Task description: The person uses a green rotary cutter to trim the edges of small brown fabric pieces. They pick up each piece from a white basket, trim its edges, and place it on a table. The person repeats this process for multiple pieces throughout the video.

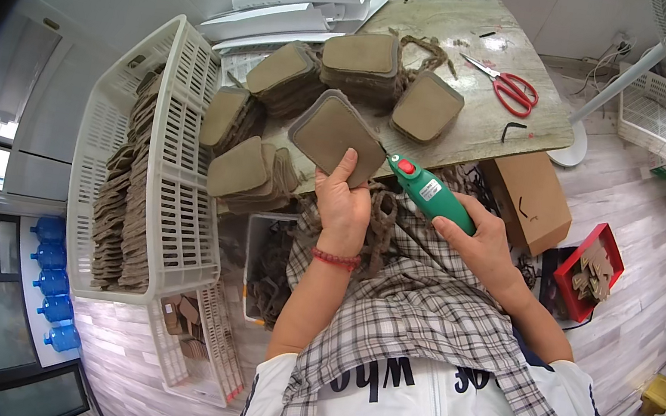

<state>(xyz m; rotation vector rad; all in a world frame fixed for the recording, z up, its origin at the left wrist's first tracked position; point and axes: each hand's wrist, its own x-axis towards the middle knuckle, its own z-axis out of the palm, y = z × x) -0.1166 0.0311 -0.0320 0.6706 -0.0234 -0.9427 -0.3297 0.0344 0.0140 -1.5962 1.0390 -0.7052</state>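
At the near edge of the table [433, 15], the left hand [342, 203] pinches a brown pad [336, 132], thumb on top, probably to leave its rim free for the green handheld tool [440, 201] wrapped by the right hand [484, 245]. Stacked pads [361, 56] stand on the table, apparently for easy reach. The held pad looks flat, round-cornered and dull, with a greyish border.

Tool [431, 196]: right of held pad [334, 134]
Scissors [515, 95]: on table [436, 22], right of stacks [361, 54]
Crate [180, 281]: left of table, pads [112, 217] inside
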